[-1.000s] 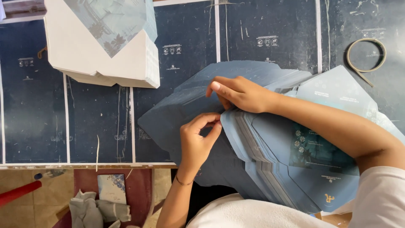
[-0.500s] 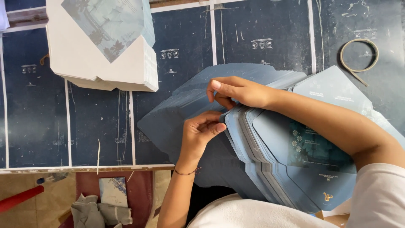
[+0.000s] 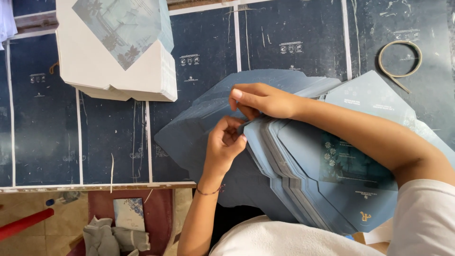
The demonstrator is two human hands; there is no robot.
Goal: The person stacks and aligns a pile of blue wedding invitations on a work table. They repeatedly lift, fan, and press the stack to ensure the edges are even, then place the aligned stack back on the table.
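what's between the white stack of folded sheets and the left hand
In the head view, between the white stack and the left hand lies bare dark blue table covering with a white seam line, then the fanned blue card sheets the hand grips.

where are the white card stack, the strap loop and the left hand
white card stack point(image 3: 102, 71): head view, on the bare white top sheet, below the printed corner.
strap loop point(image 3: 382, 53): head view, on the left curve of the band.
left hand point(image 3: 226, 144): head view, on the back of the hand, pinching blue sheets.
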